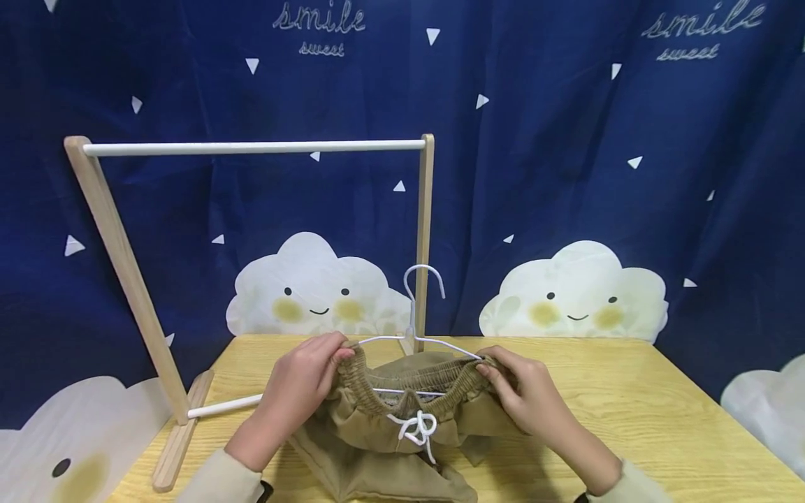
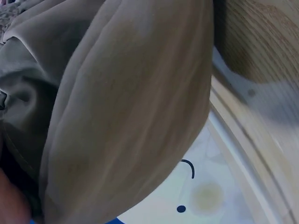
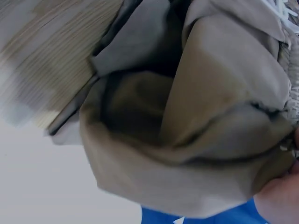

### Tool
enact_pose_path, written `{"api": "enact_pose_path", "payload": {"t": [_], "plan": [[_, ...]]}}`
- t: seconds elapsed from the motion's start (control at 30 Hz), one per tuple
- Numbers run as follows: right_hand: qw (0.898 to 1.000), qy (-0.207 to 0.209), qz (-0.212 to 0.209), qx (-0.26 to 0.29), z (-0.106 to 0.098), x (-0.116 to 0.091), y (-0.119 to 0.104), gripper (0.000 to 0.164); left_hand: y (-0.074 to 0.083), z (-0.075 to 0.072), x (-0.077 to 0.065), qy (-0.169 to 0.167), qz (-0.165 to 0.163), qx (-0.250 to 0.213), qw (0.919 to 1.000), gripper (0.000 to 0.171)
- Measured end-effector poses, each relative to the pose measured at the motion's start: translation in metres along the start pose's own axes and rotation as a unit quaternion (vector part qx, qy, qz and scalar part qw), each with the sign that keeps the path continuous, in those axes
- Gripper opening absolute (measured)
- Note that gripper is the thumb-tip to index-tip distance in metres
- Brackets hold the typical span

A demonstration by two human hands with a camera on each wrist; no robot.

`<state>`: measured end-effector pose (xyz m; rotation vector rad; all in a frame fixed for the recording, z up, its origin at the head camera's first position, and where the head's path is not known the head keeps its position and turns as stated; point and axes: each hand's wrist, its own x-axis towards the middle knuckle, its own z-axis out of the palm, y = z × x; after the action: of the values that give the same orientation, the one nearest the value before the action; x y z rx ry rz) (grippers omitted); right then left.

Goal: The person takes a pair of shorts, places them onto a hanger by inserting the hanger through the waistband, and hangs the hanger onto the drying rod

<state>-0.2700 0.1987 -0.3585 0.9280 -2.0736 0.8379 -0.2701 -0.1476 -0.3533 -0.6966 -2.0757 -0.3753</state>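
A pair of khaki pants (image 1: 377,426) with a gathered elastic waistband and a white drawstring bow (image 1: 416,427) is held up over the table. Inside the waistband sits a white wire hanger (image 1: 411,314), its hook pointing up. My left hand (image 1: 302,384) pinches the waistband at the hanger's left end, and my right hand (image 1: 531,391) pinches it at the right end. Folds of the khaki cloth (image 2: 131,102) fill the left wrist view, with a bit of the left hand at its edge. In the right wrist view the right thumb (image 3: 279,198) presses on the cloth.
A wooden garment rack with a white top bar (image 1: 251,148) stands at the left and behind the pants; its left foot (image 1: 182,433) rests on the wooden table (image 1: 604,405). A dark blue curtain (image 1: 534,175) with white clouds hangs behind.
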Motion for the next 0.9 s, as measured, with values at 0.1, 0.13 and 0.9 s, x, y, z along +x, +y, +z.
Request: {"api": "enact_pose_path", "payload": {"t": [0.1, 0.13, 0.9], "plan": [[1.0, -0.006, 0.013, 0.0, -0.005, -0.003, 0.008, 0.025, -0.005, -0.003, -0.002, 0.007, -0.02, -0.007, 0.9998, 0.033], [1.0, -0.007, 0.019, 0.003, -0.006, -0.005, 0.01, 0.025, -0.006, -0.005, -0.003, 0.009, -0.026, -0.008, 0.9996, 0.031], [0.995, 0.067, 0.061, -0.031, -0.016, -0.023, 0.025, 0.03, -0.015, -0.016, -0.005, 0.0, -0.075, -0.006, 0.9971, 0.016]]}}
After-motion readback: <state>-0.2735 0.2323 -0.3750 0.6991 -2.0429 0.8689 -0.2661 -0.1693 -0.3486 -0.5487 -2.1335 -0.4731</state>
